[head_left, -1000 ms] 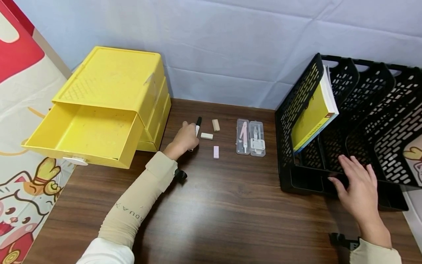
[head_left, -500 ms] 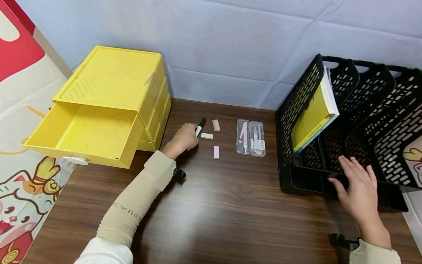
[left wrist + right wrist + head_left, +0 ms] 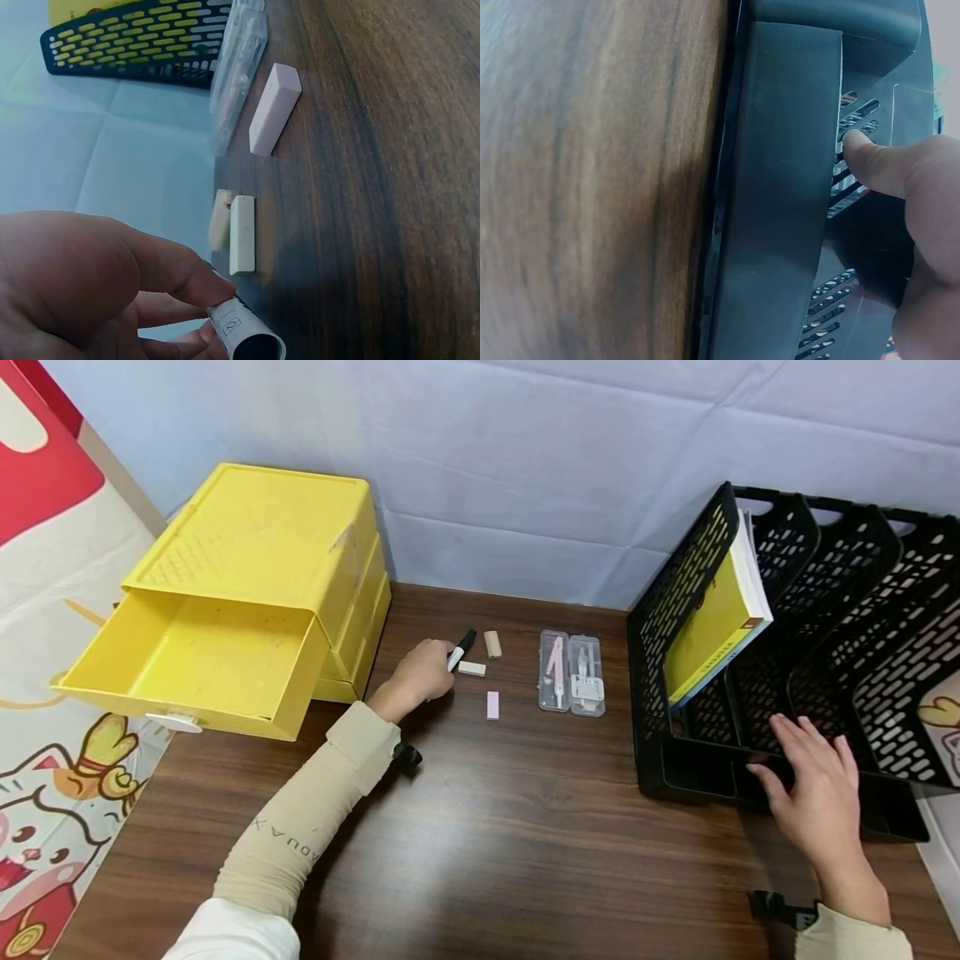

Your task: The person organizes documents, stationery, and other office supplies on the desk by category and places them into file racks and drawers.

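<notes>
A white marker with a black cap [image 3: 457, 655] is pinched in my left hand [image 3: 422, 672]. In the left wrist view the thumb and fingers close round its white barrel [image 3: 238, 326]. Just right of that hand lie a white eraser [image 3: 472, 668], a beige eraser [image 3: 492, 644] and a pale pink eraser [image 3: 492, 705]. At the far right, my right hand [image 3: 817, 789] rests on the front of a black file organizer [image 3: 690, 768], fingers extended. In the right wrist view its thumb [image 3: 874, 161] touches the organizer near the slotted wall.
A yellow drawer unit [image 3: 255, 527] stands at the left, its top drawer [image 3: 210, 652] pulled out. A clear compass case [image 3: 571, 673] lies unfolded at the middle back. Yellow and blue books [image 3: 716, 627] lean in the organizer's left slot. Pale cloth [image 3: 510, 477] hangs behind the table.
The marker has turned in my left hand, its black cap swinging to the right and toward the white eraser. My right hand has stayed in place on the organizer.
</notes>
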`<state>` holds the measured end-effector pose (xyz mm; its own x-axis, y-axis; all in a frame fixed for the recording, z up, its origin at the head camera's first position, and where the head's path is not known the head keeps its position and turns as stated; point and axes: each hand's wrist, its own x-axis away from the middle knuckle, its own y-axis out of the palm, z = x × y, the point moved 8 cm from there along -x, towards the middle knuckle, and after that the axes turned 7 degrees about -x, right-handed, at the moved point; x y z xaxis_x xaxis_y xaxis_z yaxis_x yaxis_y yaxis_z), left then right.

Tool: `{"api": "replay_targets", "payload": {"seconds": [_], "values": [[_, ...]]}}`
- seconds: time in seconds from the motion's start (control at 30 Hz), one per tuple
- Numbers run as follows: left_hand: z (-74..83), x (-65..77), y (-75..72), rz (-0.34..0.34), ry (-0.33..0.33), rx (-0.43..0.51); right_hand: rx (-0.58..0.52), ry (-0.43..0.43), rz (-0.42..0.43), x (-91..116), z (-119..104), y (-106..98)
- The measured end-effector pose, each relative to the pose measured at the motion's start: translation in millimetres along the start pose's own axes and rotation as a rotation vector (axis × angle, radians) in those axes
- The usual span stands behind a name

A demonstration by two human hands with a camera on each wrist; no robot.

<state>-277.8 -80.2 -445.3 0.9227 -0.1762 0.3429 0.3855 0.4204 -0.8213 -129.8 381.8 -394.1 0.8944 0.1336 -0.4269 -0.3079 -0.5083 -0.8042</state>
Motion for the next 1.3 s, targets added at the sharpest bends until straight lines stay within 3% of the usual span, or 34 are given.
{"api": "replay_targets", "payload": {"seconds": [0.4,1.07,1.3], "values": [[8.2,16.1,-6.1,0.017,0.058,-0.044,0.001,-0.005,0.000,0,1,0],[25.2,74.1,-18.2,0.041,0.173,-0.174,-0.006,-0.010,0.003,0,1,0],[29.8,95.4,-26.0,0.088,0.223,-0.188,0.000,-0.003,-0.001,0,1,0]]}}
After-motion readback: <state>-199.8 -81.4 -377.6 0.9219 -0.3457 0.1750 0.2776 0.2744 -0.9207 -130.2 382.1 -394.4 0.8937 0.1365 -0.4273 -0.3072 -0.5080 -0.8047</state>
